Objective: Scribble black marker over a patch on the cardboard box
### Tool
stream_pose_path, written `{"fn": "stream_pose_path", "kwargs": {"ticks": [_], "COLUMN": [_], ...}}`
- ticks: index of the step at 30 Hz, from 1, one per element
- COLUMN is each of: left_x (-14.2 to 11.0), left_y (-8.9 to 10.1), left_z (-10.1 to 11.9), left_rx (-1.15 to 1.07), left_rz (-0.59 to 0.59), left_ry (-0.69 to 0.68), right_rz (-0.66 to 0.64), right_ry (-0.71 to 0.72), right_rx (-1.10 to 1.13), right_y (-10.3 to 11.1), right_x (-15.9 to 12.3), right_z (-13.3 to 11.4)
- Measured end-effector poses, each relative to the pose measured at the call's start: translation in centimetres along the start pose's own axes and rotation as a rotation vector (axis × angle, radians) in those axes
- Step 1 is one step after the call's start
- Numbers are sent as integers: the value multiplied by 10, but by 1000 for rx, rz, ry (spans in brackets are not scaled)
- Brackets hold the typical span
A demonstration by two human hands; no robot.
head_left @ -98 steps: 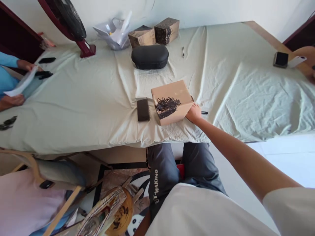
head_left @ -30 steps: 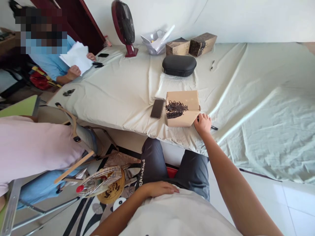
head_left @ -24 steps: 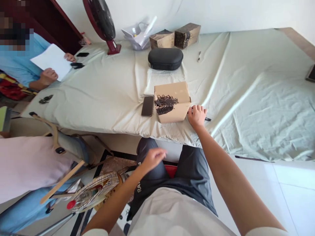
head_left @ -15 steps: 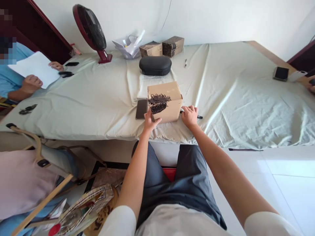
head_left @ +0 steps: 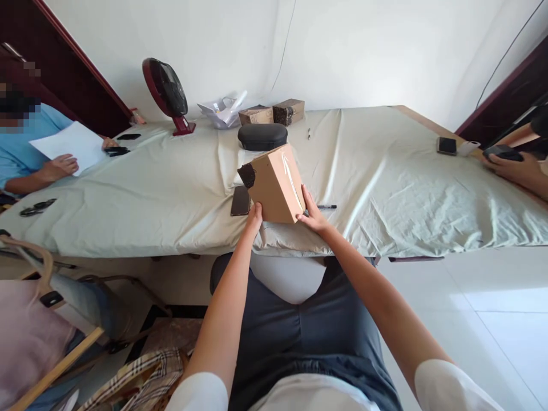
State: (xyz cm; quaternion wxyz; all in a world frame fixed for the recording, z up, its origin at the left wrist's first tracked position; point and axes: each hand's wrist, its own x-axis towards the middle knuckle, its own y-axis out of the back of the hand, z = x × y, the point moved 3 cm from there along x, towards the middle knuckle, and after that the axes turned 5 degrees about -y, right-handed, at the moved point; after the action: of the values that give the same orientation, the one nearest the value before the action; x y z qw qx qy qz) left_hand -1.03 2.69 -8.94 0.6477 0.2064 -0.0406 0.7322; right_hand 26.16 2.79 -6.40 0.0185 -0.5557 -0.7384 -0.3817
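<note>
Between my hands a brown cardboard box (head_left: 274, 188) is tilted near the table's front edge, a black scribbled patch on its upper left and a white arrow on its right face. My left hand (head_left: 255, 218) grips the lower left corner. On the other side my right hand (head_left: 313, 214) holds the lower right, thumb on the near edge. Just right of that hand a black marker pen (head_left: 327, 206) lies on the cloth. Left of the box is a dark flat phone-like item (head_left: 240, 201), partly covered by it.
Behind the box stand a black zip case (head_left: 262, 137), two small cardboard boxes (head_left: 289, 111), a white plastic bag (head_left: 220, 114) and a fan (head_left: 166, 91). A person at left holds paper (head_left: 71, 145); another person's hands (head_left: 514, 165) hold a dark object at right.
My right hand has left the marker pen and now holds the box. The box has turned and tilted, bringing the white arrow into view. The head view has shifted.
</note>
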Motion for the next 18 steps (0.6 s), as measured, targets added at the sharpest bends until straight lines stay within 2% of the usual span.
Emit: {"fn": "stream_pose_path", "kwargs": {"ticks": [4, 8, 13, 18], "left_x": [5, 7, 2, 5], "left_y": [-1, 0, 0, -5], "left_z": [-4, -3, 5, 11], "left_rx": [-37, -66, -52, 21], "left_rz": [54, 106, 99, 42], "left_ry": [13, 32, 12, -41], "right_rz": [90, 165, 176, 211], "right_ry": [-66, -163, -52, -93], "right_rx": [53, 102, 67, -23], "right_y": [-9, -9, -10, 0], "right_x": [3, 6, 17, 16], "right_z": [-15, -38, -67, -63]}}
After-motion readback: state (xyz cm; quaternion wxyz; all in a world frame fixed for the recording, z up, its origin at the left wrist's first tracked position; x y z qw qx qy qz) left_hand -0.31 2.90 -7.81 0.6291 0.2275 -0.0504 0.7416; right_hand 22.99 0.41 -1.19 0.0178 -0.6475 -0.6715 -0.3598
